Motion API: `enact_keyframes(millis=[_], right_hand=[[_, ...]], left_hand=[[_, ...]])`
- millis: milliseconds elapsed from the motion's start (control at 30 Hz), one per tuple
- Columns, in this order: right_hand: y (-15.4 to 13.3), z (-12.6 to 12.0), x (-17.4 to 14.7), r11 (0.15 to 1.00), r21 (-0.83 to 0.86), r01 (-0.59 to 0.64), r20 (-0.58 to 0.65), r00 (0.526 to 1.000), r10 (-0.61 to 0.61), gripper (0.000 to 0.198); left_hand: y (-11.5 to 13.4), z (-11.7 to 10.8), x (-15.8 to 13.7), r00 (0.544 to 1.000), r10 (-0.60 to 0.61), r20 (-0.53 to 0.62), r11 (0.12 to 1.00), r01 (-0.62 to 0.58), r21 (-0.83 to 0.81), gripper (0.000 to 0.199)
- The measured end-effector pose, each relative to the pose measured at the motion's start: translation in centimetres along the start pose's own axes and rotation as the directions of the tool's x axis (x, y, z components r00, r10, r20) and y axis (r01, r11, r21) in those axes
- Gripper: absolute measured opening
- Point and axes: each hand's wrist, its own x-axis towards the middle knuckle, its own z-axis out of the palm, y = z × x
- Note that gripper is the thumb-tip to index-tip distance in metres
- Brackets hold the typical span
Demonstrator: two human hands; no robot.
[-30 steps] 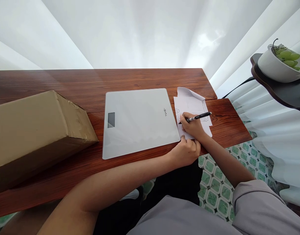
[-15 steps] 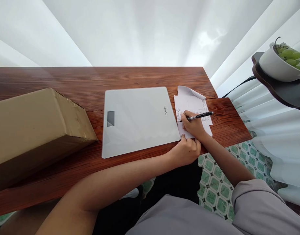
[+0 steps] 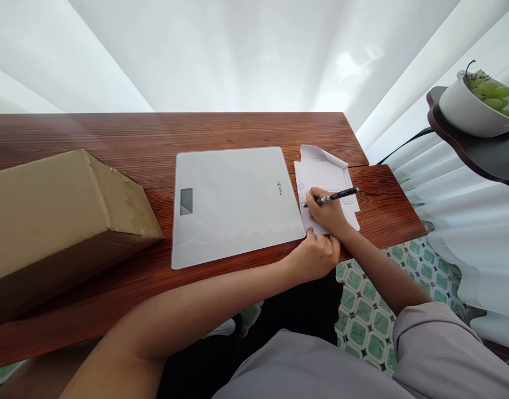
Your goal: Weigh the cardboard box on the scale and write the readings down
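My right hand (image 3: 325, 210) is closed around a black pen (image 3: 340, 194), its tip down on the left part of some white paper (image 3: 320, 173) covered in handwriting. Several sheets seem to overlap there, and the top one curls up at its far edge. At the near edge of the paper, my left hand (image 3: 316, 256) is closed, thumb at the paper's edge and the other fingers curled at the table edge, partly hidden. Left of the paper lies a flat white bathroom scale (image 3: 235, 208) with a small grey display, touching or almost touching the sheets.
A brown cardboard box (image 3: 58, 205) stands on the left of the wooden table (image 3: 221, 128). To the right, a dark shelf (image 3: 466, 144) carries a white bowl (image 3: 466, 113) of green grapes (image 3: 493, 90). White curtains (image 3: 237, 55) hang behind; green patterned tiles (image 3: 364, 305) cover the floor.
The pen in my right hand has tilted and shifted very slightly. My left hand stays at the paper's near edge, and the whole view has moved a little.
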Motion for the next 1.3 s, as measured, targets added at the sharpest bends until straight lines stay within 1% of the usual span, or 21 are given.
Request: enact_keyframes(millis=[200,400,700,900,1000,1133,1200,1300], right_hand=[[-0.1,-0.1,0.0,1.000,-0.007,0.003,0.012,1.000,-0.003,0.034],[-0.2,-0.1,0.0,1.000,-0.004,0.003,0.006,1.000,-0.003,0.034],[-0.1,0.0,0.0,1.000,0.012,-0.004,-0.007,1.000,0.004,0.036],[-0.1,-0.1,-0.1,1.000,0.018,0.021,-0.023,1.000,-0.020,0.035],[0.1,-0.2,-0.2,0.999,0.009,0.043,-0.102,0.994,-0.042,0.035],[0.2,-0.7,-0.3,0.995,-0.054,0.078,-0.243,0.966,-0.089,0.037],[0.3,-1.0,-0.2,0.990,-0.114,0.083,-0.309,0.944,-0.114,0.036],[0.7,-1.7,0.3,0.968,-0.239,0.077,-0.406,0.898,-0.172,0.034]], left_hand=[[0.0,-0.1,0.0,1.000,-0.008,0.016,1.000,0.009,-0.014,0.030],[0.0,-0.3,0.0,0.998,-0.004,0.060,1.000,0.005,-0.023,0.029],[0.1,0.0,0.0,1.000,-0.007,0.021,1.000,0.007,-0.007,0.031],[0.1,-0.1,0.0,0.998,-0.006,0.061,0.999,0.008,-0.032,0.035],[0.2,0.1,0.0,0.999,-0.011,0.046,1.000,0.013,-0.027,0.039],[0.2,0.2,0.0,0.999,-0.005,0.036,1.000,0.005,0.003,0.045],[0.2,0.1,0.0,0.999,0.009,0.049,1.000,-0.009,0.015,0.048],[0.1,0.1,0.1,0.997,0.023,0.078,1.000,-0.024,0.016,0.050]])
